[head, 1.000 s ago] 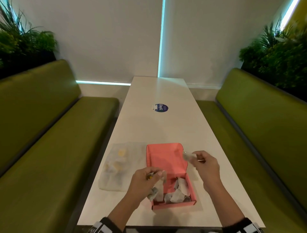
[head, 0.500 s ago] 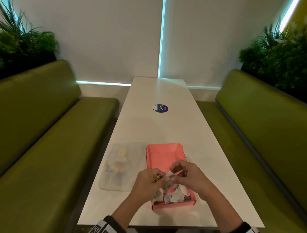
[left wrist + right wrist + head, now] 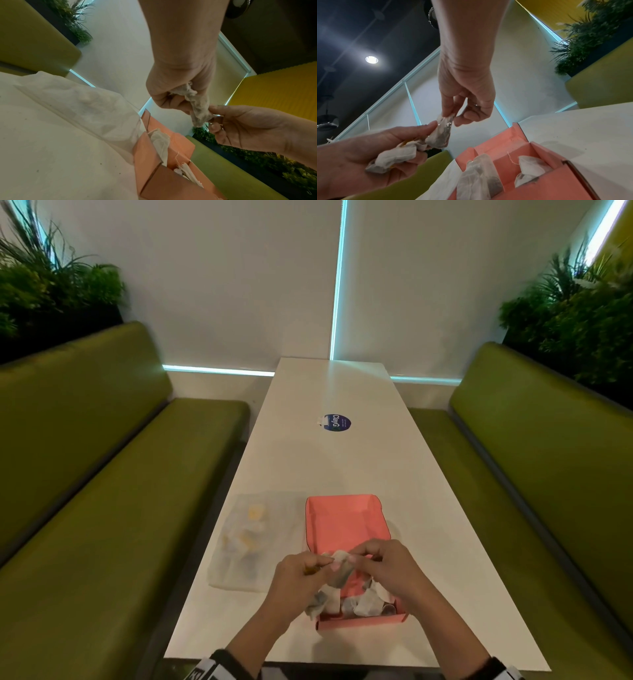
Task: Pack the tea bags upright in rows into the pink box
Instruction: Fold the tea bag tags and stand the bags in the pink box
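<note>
Looked like a café or office lounge booth, not a home. Long white table [image 3: 329, 467] ran btwn two olive-green padded benches, left [image 3: 102, 467] & right [image 3: 534, 460], w/ planters of greenery behind each backrest [image 3: 58, 289]. Far wall had white roller blinds [image 3: 239, 278] edged by daylight. Round blue branded sticker [image 3: 337, 422] sat mid-table. Dark ceiling w/ recessed spotlight [image 3: 371, 59] overhead.

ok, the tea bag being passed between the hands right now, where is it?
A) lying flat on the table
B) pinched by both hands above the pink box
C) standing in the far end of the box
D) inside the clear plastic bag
B: the right hand and left hand both pinch one tea bag above the pink box.
</note>
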Demonstrator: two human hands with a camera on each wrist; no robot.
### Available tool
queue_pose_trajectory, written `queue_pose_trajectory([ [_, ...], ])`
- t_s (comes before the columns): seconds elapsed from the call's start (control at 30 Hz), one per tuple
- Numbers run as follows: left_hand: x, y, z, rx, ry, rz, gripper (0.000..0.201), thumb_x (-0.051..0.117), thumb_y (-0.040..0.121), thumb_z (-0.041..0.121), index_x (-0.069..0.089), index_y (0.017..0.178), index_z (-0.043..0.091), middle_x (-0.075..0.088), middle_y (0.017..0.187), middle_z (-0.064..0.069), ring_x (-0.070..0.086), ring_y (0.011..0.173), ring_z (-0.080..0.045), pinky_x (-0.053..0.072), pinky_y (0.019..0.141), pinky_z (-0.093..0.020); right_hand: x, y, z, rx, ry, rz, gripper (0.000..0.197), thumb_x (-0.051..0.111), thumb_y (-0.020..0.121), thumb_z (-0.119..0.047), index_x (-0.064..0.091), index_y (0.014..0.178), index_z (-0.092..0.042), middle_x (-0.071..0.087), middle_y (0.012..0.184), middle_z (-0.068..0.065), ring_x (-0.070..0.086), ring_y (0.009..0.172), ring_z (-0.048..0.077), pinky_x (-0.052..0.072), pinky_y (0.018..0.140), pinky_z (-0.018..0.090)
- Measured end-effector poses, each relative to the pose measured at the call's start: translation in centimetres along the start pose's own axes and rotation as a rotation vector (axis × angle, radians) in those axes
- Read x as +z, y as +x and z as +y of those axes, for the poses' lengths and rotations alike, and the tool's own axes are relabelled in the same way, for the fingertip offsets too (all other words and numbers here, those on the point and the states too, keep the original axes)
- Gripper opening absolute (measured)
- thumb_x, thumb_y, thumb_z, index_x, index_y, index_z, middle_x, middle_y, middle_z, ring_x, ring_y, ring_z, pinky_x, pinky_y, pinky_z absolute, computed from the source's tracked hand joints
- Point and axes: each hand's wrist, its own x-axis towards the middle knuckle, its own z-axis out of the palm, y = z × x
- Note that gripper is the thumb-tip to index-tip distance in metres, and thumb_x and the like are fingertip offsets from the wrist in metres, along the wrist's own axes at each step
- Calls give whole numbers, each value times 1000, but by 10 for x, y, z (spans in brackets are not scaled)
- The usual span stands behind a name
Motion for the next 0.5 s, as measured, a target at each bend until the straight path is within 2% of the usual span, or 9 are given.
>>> queue_pose_trajectory([
  [0.13, 1, -1, -1, -32, -70, 7, 12, 69, 84, 22, 76, 86, 13, 58, 62, 2, 49, 43, -4, 43, 45, -22, 4, -2, -6, -94, -59, 114, 29, 70, 83, -16, 67, 106, -33, 64, 96, -11, 55, 75, 8, 44, 68, 7],
  [0.23, 1, -1, 0, -37, -145, 64, 13, 69, 83, 24, 76, 87, 14, 65, 77, -9, 54, 46, -8, 44, 45, -24, 3, -6, -12, -142, 37, 282, 36, 67, 78, 3, 64, 93, -30, 52, 69, -5, 44, 59, 6, 41, 59, 11],
  [0.3, 0, -1, 1, -24, -198, 102, 11, 68, 84, 20, 76, 86, 13, 66, 84, -12, 52, 45, -10, 41, 41, -22, 2, -10, -15, -160, 11, 240, 54, 61, 75, 10, 59, 99, -39, 47, 63, -6, 45, 59, 1, 42, 65, 16],
  [0.33, 0, -2, 1, -5, -220, 109, 10, 67, 84, 17, 76, 85, 13, 67, 86, -13, 53, 46, -11, 40, 41, -22, 1, -13, -17, -166, -23, 148, 67, 61, 75, 7, 52, 114, -46, 52, 70, -11, 48, 68, -3, 44, 73, 19],
  [0.37, 0, -2, 1, 24, -232, 113, 9, 67, 84, 15, 76, 84, 14, 67, 88, -12, 54, 49, -12, 41, 41, -21, 2, -15, -17, -165, -44, 42, 83, 62, 76, 3, 35, 131, -52, 57, 90, -20, 48, 87, -10, 45, 82, 22],
  [0.4, 0, -3, 2, 56, -231, 117, 10, 67, 84, 13, 76, 82, 15, 68, 88, -10, 56, 52, -13, 41, 42, -21, 2, -17, -18, -162, -53, -45, 100, 63, 76, -1, 10, 140, -56, 48, 120, -32, 40, 112, -11, 45, 90, 26],
  [0.43, 0, -3, 3, 83, -225, 121, 12, 66, 85, 12, 77, 82, 16, 68, 88, -8, 57, 53, -14, 41, 42, -20, 2, -17, -18, -161, -78, -85, 112, 65, 75, -5, -10, 139, -57, 23, 140, -39, 24, 129, -7, 43, 98, 31],
  [0.47, 0, -4, 4, 97, -225, 123, 12, 66, 85, 12, 77, 83, 16, 69, 89, -7, 56, 52, -16, 41, 41, -20, 3, -18, -18, -162, -123, -74, 118, 67, 75, -9, -21, 136, -57, 3, 146, -38, 13, 135, -2, 38, 105, 38],
  [0.5, -1, -4, 5, 101, -228, 124, 12, 65, 85, 12, 77, 84, 15, 69, 90, -6, 56, 50, -18, 41, 39, -21, 3, -17, -19, -164, -175, -27, 118, 68, 74, -12, -21, 134, -59, 2, 149, -33, 12, 137, 2, 33, 108, 43],
])
